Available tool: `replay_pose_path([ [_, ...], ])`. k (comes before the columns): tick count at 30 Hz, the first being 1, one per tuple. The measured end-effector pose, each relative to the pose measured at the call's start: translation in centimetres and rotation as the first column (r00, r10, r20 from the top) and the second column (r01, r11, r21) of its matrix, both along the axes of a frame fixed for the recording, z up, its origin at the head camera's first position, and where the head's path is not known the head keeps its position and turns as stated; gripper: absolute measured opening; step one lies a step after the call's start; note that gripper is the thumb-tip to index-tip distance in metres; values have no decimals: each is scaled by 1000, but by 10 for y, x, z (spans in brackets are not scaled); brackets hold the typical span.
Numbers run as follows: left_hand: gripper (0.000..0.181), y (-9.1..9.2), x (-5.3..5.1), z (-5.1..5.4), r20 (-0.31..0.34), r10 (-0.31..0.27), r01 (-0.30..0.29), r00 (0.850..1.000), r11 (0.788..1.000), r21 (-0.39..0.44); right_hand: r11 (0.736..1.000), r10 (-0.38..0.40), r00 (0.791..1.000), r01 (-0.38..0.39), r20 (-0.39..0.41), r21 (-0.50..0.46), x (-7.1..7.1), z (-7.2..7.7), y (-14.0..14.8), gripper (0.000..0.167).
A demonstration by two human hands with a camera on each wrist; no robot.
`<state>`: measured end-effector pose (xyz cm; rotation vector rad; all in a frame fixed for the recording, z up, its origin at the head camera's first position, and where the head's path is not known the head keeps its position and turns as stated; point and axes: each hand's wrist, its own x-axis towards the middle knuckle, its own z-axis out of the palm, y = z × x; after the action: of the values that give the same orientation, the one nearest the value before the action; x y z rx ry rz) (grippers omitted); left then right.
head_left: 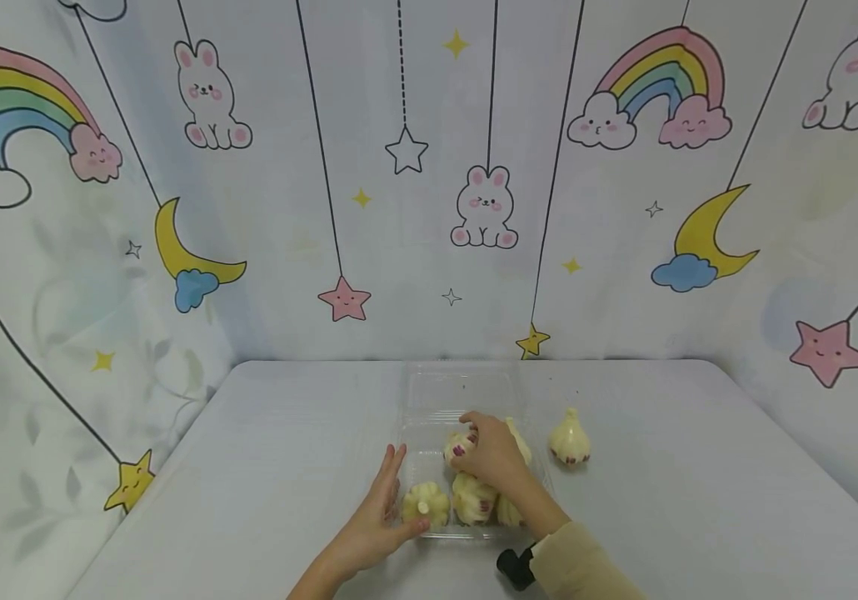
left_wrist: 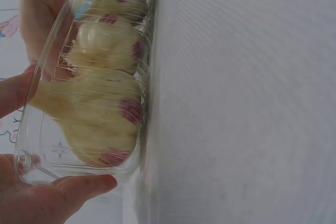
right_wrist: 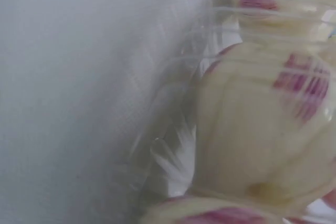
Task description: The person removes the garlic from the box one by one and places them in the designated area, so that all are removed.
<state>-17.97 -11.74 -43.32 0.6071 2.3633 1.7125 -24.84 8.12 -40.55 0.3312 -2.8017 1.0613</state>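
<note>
A clear plastic box (head_left: 410, 433) with its lid (head_left: 462, 385) folded back holds several pale garlic bulbs with purple patches. My right hand (head_left: 500, 458) reaches over the box and grips a garlic bulb (head_left: 459, 447) in the middle, between thumb and fingers. At the box's near left corner, my left hand (head_left: 369, 529) has straight fingers along the left side and the thumb at the front edge, beside another bulb (head_left: 425, 506). The left wrist view shows that hand's thumb (left_wrist: 81, 190) against the clear wall. In the right wrist view bulbs (right_wrist: 262, 124) show through plastic; my right hand's grip is hidden.
One more garlic bulb (head_left: 569, 437) stands on the white table (head_left: 654, 500) to the right of the box. A black object (head_left: 515, 569) lies by the right sleeve, near the front. A patterned curtain (head_left: 399, 225) hangs behind the table.
</note>
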Motion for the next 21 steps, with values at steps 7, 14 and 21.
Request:
replay_pose_path([
  [7,96,1,1,2,1,0,0,1000,1000,7,994,35,999,-38,-27,-107,5,6,3,55],
  [14,95,1,1,2,6,-7,7,1000,999,31,983,8,998,-18,-54,-181,9,11,5,55],
  [21,95,1,0,1,-4,-3,3,1000,1000,31,972,-38,998,23,-60,-232,15,17,11,52],
])
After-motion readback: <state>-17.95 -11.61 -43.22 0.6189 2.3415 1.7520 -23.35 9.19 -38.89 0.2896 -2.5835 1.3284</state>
